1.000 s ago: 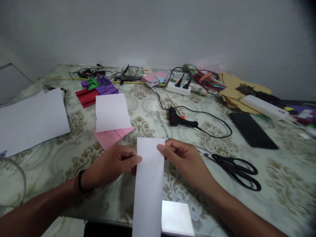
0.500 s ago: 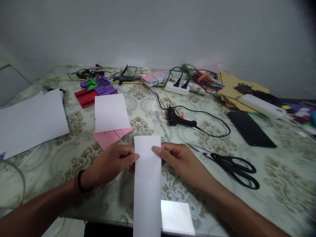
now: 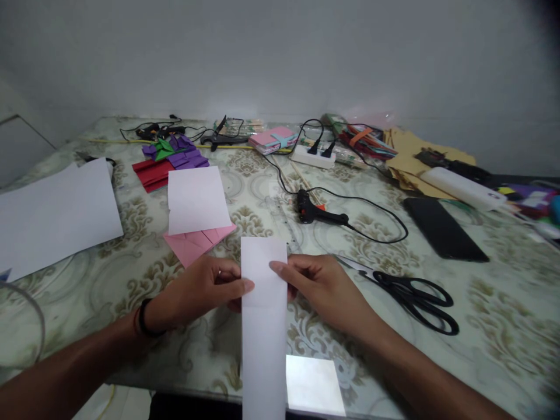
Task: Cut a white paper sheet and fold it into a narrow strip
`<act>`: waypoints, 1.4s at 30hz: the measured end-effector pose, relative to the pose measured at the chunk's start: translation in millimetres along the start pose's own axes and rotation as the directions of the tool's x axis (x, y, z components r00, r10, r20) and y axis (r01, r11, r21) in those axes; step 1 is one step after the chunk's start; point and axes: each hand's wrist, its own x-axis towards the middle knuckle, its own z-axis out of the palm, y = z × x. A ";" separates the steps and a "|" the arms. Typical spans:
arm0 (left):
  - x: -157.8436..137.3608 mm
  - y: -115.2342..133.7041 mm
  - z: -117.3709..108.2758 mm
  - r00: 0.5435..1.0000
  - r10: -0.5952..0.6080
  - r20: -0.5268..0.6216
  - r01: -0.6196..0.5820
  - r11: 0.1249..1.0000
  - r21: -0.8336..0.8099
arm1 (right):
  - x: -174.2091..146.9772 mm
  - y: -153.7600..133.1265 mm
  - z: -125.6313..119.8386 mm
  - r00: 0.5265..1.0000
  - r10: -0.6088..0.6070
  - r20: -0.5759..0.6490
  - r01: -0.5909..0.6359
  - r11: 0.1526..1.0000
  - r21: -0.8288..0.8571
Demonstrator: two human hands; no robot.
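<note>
On a clock face laid over the view, a clear plastic packet (image 3: 254,126) is lying toward eleven, holding pale contents — too small to make out. Toward one, a white power strip (image 3: 305,157) is holding two black plugs (image 3: 328,150). At six o'clock, over the patterned table (image 3: 503,309), the paper strip (image 3: 265,344) is running down out of the picture. It is looking plain white, long and narrow, with a faint line crossing it. The left hand (image 3: 205,286) is clamping its left edge between thumb and fingers; the right hand (image 3: 324,286) is clamping its right edge — that thumb is resting slightly higher. Black-handled scissors (image 3: 381,278) are lying toward four o'clock, near the right hand.
</note>
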 end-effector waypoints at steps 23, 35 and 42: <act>0.5 1.6 -5.6 1.000 -0.023 -0.010 0.024 0.998 0.055 | 1.2 3.6 -2.1 0.998 0.017 0.052 -0.020 0.998 0.054; 1.0 2.6 -8.7 0.997 0.039 -0.071 -0.028 0.988 0.150 | 3.4 3.8 -2.6 0.991 0.015 0.132 -0.023 0.998 0.059; 4.0 1.5 -8.6 0.993 0.081 -0.082 -0.072 0.992 0.101 | 1.0 5.5 -0.5 0.989 -0.009 0.145 0.008 1.000 0.006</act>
